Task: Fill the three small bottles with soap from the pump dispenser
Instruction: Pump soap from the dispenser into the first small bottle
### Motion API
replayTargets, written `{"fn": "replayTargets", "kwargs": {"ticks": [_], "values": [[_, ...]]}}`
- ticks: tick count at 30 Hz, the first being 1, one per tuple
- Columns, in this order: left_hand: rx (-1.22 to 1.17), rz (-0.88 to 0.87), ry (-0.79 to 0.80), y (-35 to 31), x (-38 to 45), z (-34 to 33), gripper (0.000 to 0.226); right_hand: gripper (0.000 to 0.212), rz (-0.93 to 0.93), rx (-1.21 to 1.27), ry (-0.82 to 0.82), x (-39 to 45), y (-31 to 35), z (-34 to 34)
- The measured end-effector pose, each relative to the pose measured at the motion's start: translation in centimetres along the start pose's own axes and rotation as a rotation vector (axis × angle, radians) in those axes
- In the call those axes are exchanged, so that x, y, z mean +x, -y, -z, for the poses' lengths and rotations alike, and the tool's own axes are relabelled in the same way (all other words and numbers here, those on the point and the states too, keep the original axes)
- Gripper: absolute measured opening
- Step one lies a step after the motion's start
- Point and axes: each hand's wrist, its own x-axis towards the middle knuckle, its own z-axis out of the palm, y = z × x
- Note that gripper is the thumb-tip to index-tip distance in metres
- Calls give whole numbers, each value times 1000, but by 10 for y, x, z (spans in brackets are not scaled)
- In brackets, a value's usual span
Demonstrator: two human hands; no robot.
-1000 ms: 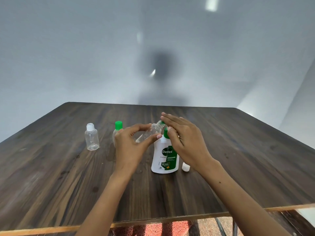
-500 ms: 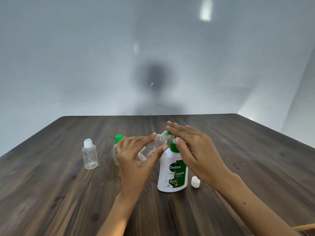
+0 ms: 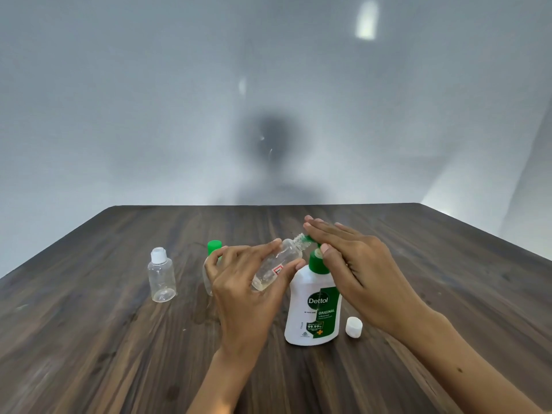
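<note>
Farthest left on your dark wood-grain table (image 3: 89,339) stands a small clear bottle (image 3: 161,279), upright, capped in white and looking empty. Just right of it, a second small bottle with a green cap (image 3: 214,247) stands upright, mostly hidden behind your left hand (image 3: 242,291). That hand grips the third small bottle (image 3: 279,262) between thumb and curled fingers; this one is clear, uncapped, with a small red-and-white label, tilted so its threaded mouth points up and right to the green pump spout (image 3: 309,239). A little pale liquid seems to sit at its low end. Next, the white Dettol pump dispenser (image 3: 313,306) stands upright with its green collar and green label. Your right hand (image 3: 358,264) lies flat on the pump head, fingers straight and together. A loose white cap (image 3: 354,326) rests on the table just right of the dispenser's base.
</note>
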Motion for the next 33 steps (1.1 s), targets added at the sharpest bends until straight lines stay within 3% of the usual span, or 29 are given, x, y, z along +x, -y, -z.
{"fn": "replayTargets", "kwargs": {"ticks": [33], "values": [[-10, 14, 50, 6, -5, 4, 36, 59, -1, -155, 64, -3, 9, 2]]}}
